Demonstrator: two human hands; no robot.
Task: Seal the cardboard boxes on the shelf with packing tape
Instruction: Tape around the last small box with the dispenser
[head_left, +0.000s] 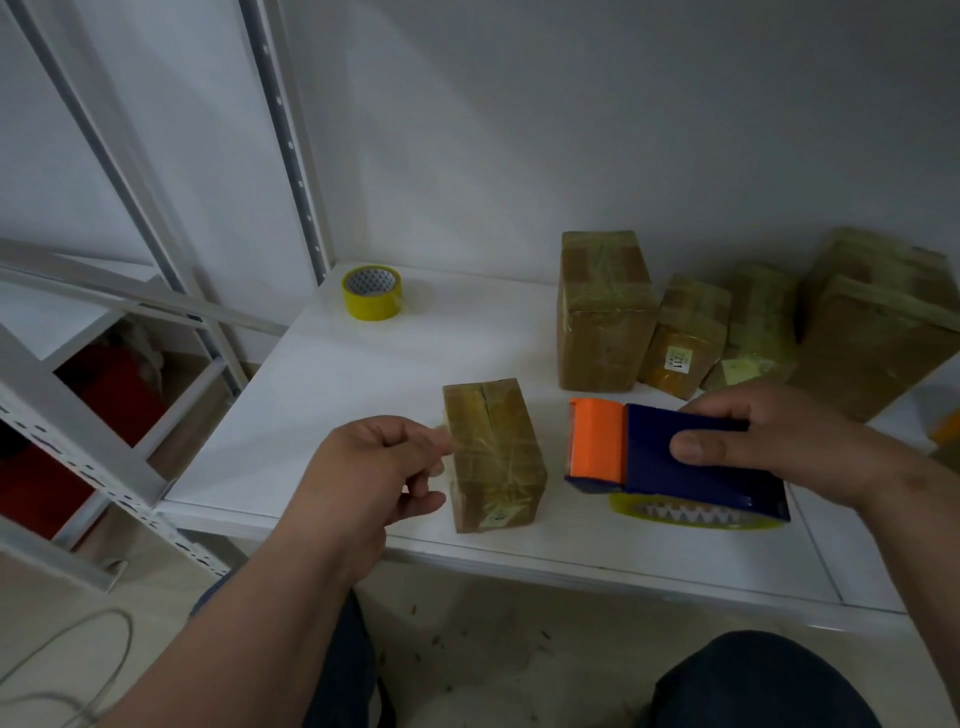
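A small cardboard box (493, 454), wrapped in yellowish tape, stands near the front edge of the white shelf (337, 395). My left hand (374, 467) is at its left side, fingers curled, fingertips touching the box's left face; whether it pinches tape I cannot tell. My right hand (769, 441) grips a blue tape dispenser (691, 457) with an orange front plate, just right of the box. A yellow roll sits under the dispenser. Several taped boxes (602, 312) stand at the back right.
A spare yellow tape roll (371, 292) lies at the shelf's back left corner. White perforated uprights (291, 156) rise on the left, with a second rack and red items beyond. My knees and a cable are on the floor below.
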